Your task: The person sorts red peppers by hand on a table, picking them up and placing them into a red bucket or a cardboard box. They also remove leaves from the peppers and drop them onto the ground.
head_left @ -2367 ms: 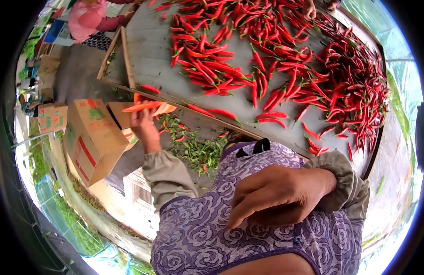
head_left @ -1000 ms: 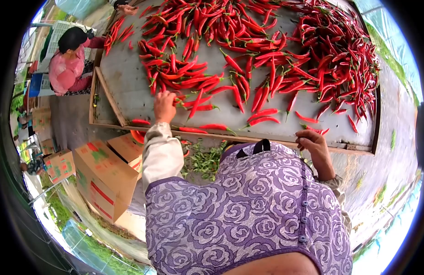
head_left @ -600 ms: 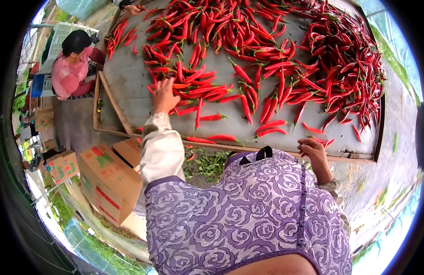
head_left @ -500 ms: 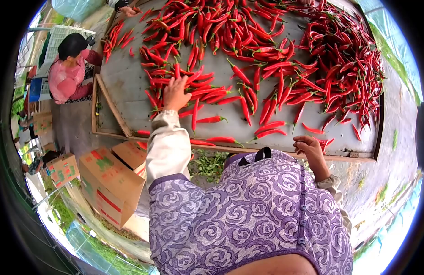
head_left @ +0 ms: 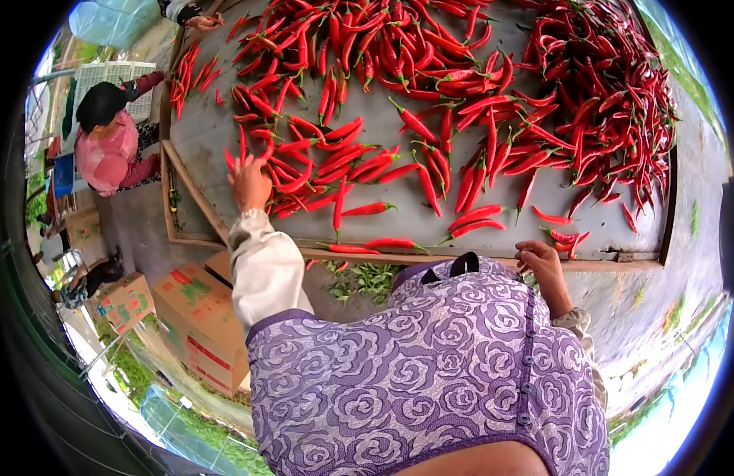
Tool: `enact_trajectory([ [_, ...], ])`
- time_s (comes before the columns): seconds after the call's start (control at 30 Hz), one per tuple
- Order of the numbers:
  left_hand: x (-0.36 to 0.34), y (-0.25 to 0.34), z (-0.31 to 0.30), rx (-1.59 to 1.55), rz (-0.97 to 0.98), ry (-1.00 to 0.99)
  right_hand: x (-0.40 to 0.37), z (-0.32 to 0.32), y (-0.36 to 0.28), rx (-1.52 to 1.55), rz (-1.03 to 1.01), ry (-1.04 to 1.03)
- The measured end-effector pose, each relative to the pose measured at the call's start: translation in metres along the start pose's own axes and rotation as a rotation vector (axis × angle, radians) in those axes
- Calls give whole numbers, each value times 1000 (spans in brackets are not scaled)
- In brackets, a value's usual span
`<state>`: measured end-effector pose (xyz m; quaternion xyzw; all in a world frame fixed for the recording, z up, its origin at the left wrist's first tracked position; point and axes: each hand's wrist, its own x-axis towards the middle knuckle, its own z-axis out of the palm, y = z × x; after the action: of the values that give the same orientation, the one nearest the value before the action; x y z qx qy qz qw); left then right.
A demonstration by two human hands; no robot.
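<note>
My left hand (head_left: 251,184) reaches over the left edge of a group of red chili peppers (head_left: 335,163). Its fingers are apart, and the fingertips lie against peppers there; no firm grip shows. Loosely curled, my right hand (head_left: 544,270) hovers by the table's front edge, with nothing visible in its fingers. Just beyond it lie a few small chili peppers (head_left: 563,238). Single peppers, such as one red chili pepper (head_left: 390,243), lie along the front rim between my hands.
A dense heap of darker chilies (head_left: 597,103) covers the right of the grey wood-rimmed table (head_left: 303,226). A wooden slat (head_left: 194,190) slants across its left corner. Cardboard boxes (head_left: 200,317) stand below left. Another person (head_left: 109,151) is at the left; someone's hand (head_left: 204,22) shows at the far edge.
My left hand has moved left across the peppers, and some beneath it have shifted. My right hand stays nearly in place. The person at left has stretched an arm toward the table.
</note>
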<state>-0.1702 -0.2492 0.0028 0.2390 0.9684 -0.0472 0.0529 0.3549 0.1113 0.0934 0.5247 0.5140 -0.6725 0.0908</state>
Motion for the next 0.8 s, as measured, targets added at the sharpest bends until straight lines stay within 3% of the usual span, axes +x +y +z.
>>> enact_trajectory([
  [0.07,8,30,-8,-69,37,96,1,2,0,-3,-6,-4],
  [0.13,22,55,-1,-235,250,186,0,4,-1,-12,-11,-6],
  [0.2,25,87,3,-262,324,208,-1,5,-2,-11,-25,-3],
  [0.4,62,123,20,-333,225,130,-5,1,4,-1,-1,24],
  [0.5,76,139,6,-157,120,-226,-8,3,4,22,7,29],
  [0.6,83,123,19,-155,55,-320,-10,2,8,59,13,45],
  [0.8,64,103,38,-207,72,-286,-5,3,18,40,4,48],
])
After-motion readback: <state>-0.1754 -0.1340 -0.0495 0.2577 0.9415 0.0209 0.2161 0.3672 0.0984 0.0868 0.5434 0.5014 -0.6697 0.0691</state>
